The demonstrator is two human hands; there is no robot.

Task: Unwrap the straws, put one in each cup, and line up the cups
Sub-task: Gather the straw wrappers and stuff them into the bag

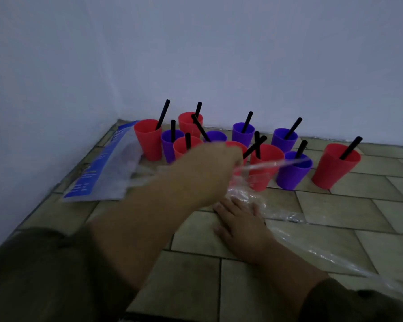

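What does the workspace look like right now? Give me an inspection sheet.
Surface: tiled floor, at a wall corner.
Job's things: red cups and purple cups clustered, not in one line; black straws stand in them.
Clutter: blue printed bag at left; clear plastic sheet on the floor.
Grippers: left hand pinches a clear wrapper; right hand rests flat on the sheet.
Cables: nothing seen.
Surroundings: plain walls; dim light.

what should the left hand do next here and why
Probably pull the clear wrapper away and drop it by the right hand. The left hand grips it, the tilted straw already seems to lean in the half-hidden red cup, and the cups stand bunched, not in a line.
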